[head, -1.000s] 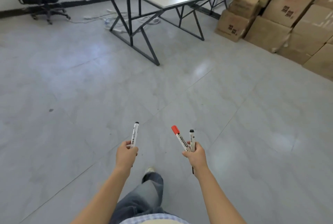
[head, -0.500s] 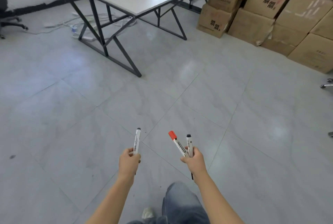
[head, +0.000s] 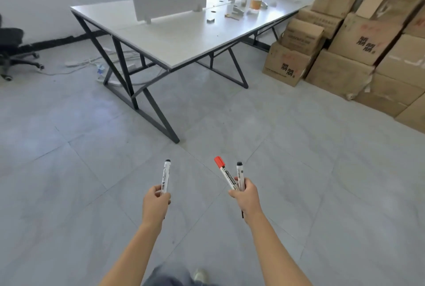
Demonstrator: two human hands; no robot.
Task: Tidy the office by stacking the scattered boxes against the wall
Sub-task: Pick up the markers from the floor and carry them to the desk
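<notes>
Your left hand (head: pixel 156 203) grips one marker (head: pixel 166 176), right hand (head: pixel 247 198) two markers (head: pixel 227 176); boxes (head: pixel 345 32) sit well apart, right, across floor (head: pixel 299 147).

1 head-worn camera is looking forward and down: left hand (head: pixel 156 203) and right hand (head: pixel 247 198) are showing close, desk (head: pixel 184 39) and boxes (head: pixel 340 74) farther ahead, edges seemingly lens-bent.

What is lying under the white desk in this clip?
Under the white desk, white cables and a power strip lie on the floor around its black legs. The tabletop covers whatever lies farther back.
</notes>
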